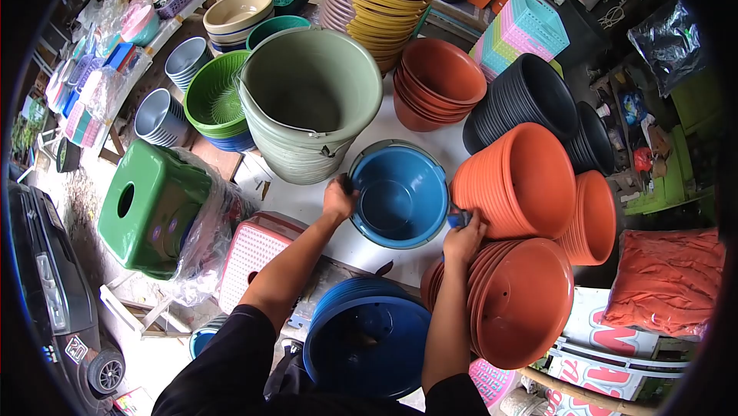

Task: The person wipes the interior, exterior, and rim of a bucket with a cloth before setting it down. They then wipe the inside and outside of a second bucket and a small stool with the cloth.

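A round blue basin (401, 195) with a grey-green rim around it sits on the white table (350, 251), between both hands. At its left edge, my left hand (339, 199) is closed on the rim. My right hand (464, 236) is closed at the basin's right side, with something dark blue showing between the fingers. Just behind to the left stands a stack of large grey-green buckets (307, 109). Orange pots (515, 185) are stacked close beside my right hand. Where the fingertips meet the rim is partly hidden.
Dark blue tubs (365, 343) stand near my body, below the basin. Reddish-brown pots (523, 301) lie tilted by my right forearm. A green stool (154, 208) and a pink-topped stool (250, 262) are at left. Black pots (526, 101) and terracotta pots (442, 78) stand behind.
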`<state>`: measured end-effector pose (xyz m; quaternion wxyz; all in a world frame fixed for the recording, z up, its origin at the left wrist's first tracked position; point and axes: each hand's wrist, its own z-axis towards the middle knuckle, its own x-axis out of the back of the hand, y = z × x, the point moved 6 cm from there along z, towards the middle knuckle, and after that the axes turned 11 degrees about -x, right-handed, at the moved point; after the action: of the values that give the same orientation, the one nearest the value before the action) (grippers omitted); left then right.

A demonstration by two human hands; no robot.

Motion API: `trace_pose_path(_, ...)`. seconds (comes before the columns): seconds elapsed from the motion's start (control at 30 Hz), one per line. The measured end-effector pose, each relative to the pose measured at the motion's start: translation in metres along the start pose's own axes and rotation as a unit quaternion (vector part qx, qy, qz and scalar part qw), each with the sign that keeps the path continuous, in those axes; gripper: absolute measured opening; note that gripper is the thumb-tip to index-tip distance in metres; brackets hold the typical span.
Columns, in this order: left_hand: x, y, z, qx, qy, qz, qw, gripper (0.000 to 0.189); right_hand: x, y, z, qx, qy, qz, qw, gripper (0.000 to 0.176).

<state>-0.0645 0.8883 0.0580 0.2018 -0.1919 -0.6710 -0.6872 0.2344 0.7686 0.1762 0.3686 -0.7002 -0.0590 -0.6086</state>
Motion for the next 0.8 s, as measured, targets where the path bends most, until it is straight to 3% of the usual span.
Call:
trace_pose_path(0.07,-0.007,0.004,0.002,0.004,-0.03,0.006,1.0,0.036,-0.008,-0.006,-0.005,-0.019,-0.087,-0.023,0.996,0.06)
trace_pose_path(0.2,-0.018,0.002,0.01,0.028,-0.051,0.01,0.998,0.027,-0.047,0.017,0.011,-0.028,-0.149,-0.103,0.983,0.049)
trace_pose_path(0.3,-0.014,0.006,0.012,0.04,-0.076,0.017,0.996,0.026,-0.068,0.02,0.012,0.009,-0.21,-0.074,0.975,0.047)
trace_pose_path(0.63,-0.015,0.006,0.011,0.045,-0.093,0.096,0.99,0.038,-0.074,0.017,0.009,0.011,-0.209,-0.096,0.973,0.045)
trace_pose_path(0.8,-0.01,0.012,0.012,0.06,-0.117,0.086,0.988,0.038,-0.07,0.015,0.002,-0.056,-0.229,-0.106,0.966,0.034)
